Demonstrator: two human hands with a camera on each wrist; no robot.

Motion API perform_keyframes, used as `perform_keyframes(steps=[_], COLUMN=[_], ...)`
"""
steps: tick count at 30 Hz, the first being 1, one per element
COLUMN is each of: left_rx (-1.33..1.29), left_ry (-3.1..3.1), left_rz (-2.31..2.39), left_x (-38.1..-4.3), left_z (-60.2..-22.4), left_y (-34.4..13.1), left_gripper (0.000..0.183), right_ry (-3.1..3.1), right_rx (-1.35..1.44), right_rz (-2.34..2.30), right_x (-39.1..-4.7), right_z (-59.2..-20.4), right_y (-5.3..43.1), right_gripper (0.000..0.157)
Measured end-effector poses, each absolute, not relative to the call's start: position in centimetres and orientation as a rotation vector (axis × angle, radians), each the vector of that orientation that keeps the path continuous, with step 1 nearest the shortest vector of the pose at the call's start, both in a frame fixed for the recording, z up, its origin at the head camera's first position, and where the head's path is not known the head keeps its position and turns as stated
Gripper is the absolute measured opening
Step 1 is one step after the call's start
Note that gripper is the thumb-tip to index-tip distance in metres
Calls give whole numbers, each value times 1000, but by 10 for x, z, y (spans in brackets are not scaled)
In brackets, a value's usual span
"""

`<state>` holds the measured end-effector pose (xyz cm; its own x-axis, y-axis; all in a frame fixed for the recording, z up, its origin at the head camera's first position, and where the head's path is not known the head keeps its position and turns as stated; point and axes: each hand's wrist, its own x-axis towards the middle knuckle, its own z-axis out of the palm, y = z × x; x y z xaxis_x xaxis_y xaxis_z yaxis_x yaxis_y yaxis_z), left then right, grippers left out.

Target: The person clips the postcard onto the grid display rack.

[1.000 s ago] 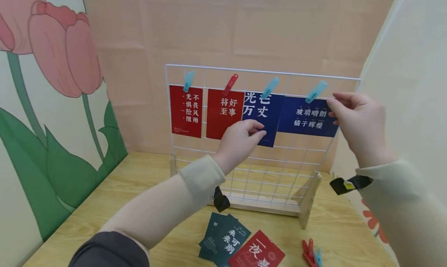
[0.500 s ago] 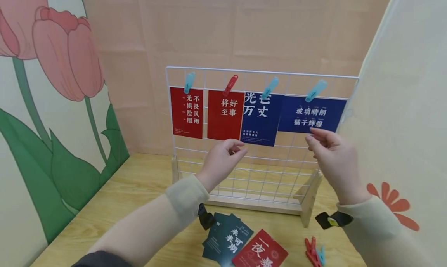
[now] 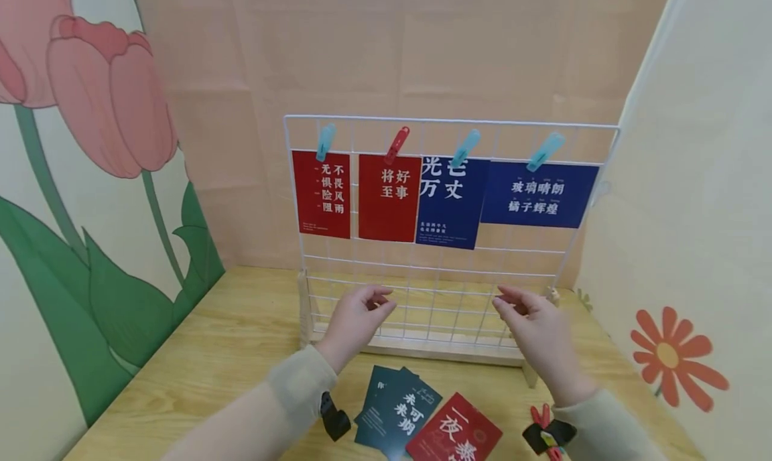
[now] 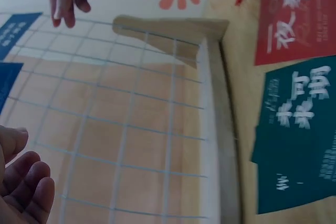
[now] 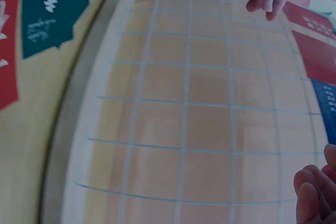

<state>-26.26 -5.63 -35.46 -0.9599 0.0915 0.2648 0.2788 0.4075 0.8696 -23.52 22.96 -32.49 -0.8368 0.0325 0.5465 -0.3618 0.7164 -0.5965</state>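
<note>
My left hand (image 3: 356,323) and right hand (image 3: 533,334) hover in front of the lower part of a white wire grid rack (image 3: 452,120). Both hold nothing, with fingers loosely bent and thumbs close to them. Along the upper grid hang a red card (image 3: 322,213), a second red card (image 3: 386,213), an upright blue card (image 3: 449,210) and a sideways blue card (image 3: 533,218). A light-blue clip (image 3: 547,151) pins the sideways card. A red clip (image 3: 397,145) is on the second red card; light-blue clips top the other two.
On the wooden table lie dark green cards (image 3: 398,407), overlapping, beside a red card (image 3: 455,427). Red clips (image 3: 541,415) lie to the right, partly behind the black right wrist strap (image 3: 533,439). Wooden feet (image 3: 304,307) support the rack. A flower-painted wall (image 3: 693,246) bounds the right side.
My right hand has left the sideways blue card's edge and come down and left. My left hand has lowered from the upright blue card. The hanging cards stay in place.
</note>
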Motion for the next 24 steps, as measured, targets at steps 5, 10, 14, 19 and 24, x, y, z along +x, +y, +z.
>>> perform_keyframes(steps=[5, 10, 14, 19, 24], left_rx=[-268, -220, -202, -198, -239], left_ry=[-2512, -2576, -2625, -2691, -2768], left_rz=[-1603, -1579, -1587, -1577, -1509], left_x=[-258, -254, -251, -248, -254], left_z=[-384, -411, -430, -450, -468], left_y=[-63, -66, -64, -61, -58], left_gripper=[28, 27, 26, 28, 29], right_ry=[-2494, -2603, -2654, -2698, -2727], right_rx=[193, 104, 51, 7, -27], right_rz=[1035, 1085, 1082, 1081, 1051], right_x=[-233, -227, -223, -222, -222], right_z=[-352, -374, -392, -416, -432], right_y=[229, 230, 234, 243, 253], right_gripper=[39, 38, 35, 35, 32])
